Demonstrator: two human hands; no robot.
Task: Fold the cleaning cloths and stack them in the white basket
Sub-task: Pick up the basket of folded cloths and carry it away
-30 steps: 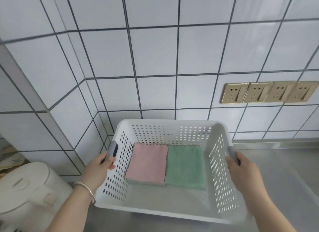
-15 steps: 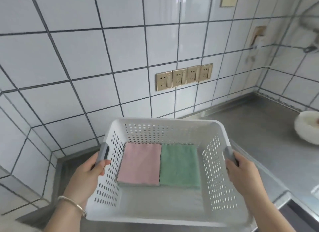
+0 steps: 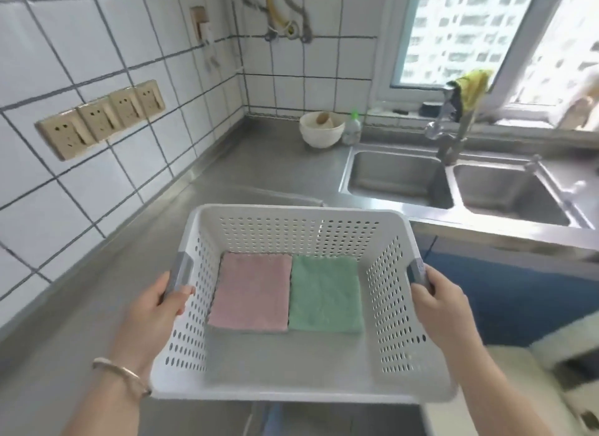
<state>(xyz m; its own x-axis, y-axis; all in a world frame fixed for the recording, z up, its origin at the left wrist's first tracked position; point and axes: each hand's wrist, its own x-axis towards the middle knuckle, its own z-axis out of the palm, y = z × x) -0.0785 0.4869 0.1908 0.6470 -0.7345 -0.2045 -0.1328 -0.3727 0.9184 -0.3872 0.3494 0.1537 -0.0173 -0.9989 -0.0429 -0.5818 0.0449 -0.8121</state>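
Note:
I hold the white perforated basket (image 3: 291,375) in front of me with both hands, above the counter's edge. My left hand (image 3: 155,319) grips its grey left handle, and my right hand (image 3: 442,302) grips the grey right handle. Inside, a folded pink cloth (image 3: 252,294) lies flat beside a folded green cloth (image 3: 325,295). Both rest against the far half of the basket floor, touching side by side. A darker cloth edge shows under the pink one.
A steel counter (image 3: 227,163) runs along the tiled wall with a row of sockets (image 3: 100,117). A double sink (image 3: 453,182) with a tap (image 3: 445,127) lies ahead right. A white bowl (image 3: 322,129) and a bottle (image 3: 352,128) stand in the corner.
The view has swung to the right with the basket held in both hands. The sockets slid left, and the sink and window came into view. The cloths have stayed put inside.

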